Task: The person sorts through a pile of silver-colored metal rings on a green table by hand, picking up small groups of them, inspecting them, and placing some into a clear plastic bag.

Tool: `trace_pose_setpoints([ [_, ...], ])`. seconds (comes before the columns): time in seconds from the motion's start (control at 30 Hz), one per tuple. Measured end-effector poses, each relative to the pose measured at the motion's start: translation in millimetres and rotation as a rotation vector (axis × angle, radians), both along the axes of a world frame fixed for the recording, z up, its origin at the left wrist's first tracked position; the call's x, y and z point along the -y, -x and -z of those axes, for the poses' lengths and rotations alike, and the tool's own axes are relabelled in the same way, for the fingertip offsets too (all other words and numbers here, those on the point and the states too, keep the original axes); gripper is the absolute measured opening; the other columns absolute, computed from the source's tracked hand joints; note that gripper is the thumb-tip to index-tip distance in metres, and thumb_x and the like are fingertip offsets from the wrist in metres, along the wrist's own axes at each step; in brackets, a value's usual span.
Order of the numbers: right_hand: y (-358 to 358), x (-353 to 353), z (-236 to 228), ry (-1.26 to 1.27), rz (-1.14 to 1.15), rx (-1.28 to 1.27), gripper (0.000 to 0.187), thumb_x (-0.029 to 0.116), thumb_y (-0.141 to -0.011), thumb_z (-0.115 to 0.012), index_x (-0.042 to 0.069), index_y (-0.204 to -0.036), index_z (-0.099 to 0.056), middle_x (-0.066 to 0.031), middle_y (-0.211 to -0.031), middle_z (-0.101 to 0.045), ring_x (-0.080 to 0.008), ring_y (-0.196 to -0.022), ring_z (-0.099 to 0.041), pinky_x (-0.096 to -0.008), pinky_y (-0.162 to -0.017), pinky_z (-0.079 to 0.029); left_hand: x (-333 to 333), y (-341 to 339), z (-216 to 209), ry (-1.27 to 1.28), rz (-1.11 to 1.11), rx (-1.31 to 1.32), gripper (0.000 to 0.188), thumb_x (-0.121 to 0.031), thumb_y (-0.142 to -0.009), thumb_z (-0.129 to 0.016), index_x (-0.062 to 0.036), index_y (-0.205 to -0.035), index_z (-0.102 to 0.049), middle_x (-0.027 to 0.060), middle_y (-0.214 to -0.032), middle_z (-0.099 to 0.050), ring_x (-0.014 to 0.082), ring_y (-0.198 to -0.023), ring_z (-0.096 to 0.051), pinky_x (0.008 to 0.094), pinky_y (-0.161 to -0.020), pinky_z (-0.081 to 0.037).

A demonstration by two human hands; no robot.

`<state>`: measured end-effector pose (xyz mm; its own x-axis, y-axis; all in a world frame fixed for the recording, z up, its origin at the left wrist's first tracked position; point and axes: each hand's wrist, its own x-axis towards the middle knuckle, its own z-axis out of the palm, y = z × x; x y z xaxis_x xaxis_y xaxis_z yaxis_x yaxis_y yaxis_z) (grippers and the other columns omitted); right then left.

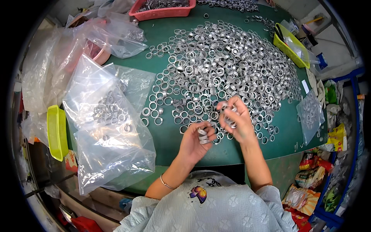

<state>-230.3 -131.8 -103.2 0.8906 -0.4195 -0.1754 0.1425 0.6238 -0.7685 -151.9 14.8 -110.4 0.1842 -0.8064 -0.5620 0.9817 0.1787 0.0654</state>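
A broad heap of silver metal rings (232, 58) covers the middle of the green table. Over its near edge, my left hand (195, 141) is closed around a few rings (203, 136) stacked against its fingers. Close beside it on the right, my right hand (237, 120) curls around several more rings (230, 122), slightly blurred. A large clear plastic bag (116, 149) lies to the left with loose rings showing inside it.
A pink tray (162, 14) of dark metal parts stands at the back. Yellow-green baskets sit at the left (57, 133) and far right (290, 50). A small clear bag of rings (310, 116) rests near the right edge, beside a blue-framed rack (353, 116).
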Motion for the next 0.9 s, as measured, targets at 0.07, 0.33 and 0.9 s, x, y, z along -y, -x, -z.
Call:
trace_pose_setpoints([
  [0.07, -4, -27, -12, 0.595, 0.116, -0.108, 0.017, -0.002, -0.082, -0.057, 0.006, -0.097, -0.056, -0.0125, -0.097, -0.061, -0.0197, -0.071, -0.062, -0.024, -0.05, -0.046, -2, 7, 6, 0.223, -0.034, -0.037, 0.023, -0.019, -0.086, -0.044, -0.005, -0.099, -0.057, 0.0065, -0.094, -0.059, 0.0234, -0.093, -0.058, 0.035, -0.082, -0.047],
  [0.33, -18, -56, -21, 1.728, 0.131, 0.003, 0.024, 0.012, -0.068, -0.069, 0.006, -0.089, -0.061, -0.0064, -0.094, -0.058, -0.0275, -0.089, -0.055, -0.0382, -0.078, -0.043, -2, 11, 34, 0.206, -0.238, -0.028, 0.024, -0.024, -0.089, -0.044, -0.0105, -0.103, -0.058, 0.0053, -0.103, -0.059, 0.0207, -0.101, -0.056, 0.0367, -0.084, -0.047],
  [0.9, -53, 26, 31, 0.95, 0.13, -0.441, 0.015, 0.007, -0.081, -0.058, -0.002, -0.093, -0.055, -0.0131, -0.078, -0.054, -0.0197, -0.06, -0.052, -0.031, -0.058, -0.043, -25, -2, 20, 0.104, -0.162, 0.02, 0.023, -0.021, -0.088, -0.051, -0.0002, -0.092, -0.062, 0.0171, -0.103, -0.059, 0.0255, -0.087, -0.053, 0.0312, -0.06, -0.044],
])
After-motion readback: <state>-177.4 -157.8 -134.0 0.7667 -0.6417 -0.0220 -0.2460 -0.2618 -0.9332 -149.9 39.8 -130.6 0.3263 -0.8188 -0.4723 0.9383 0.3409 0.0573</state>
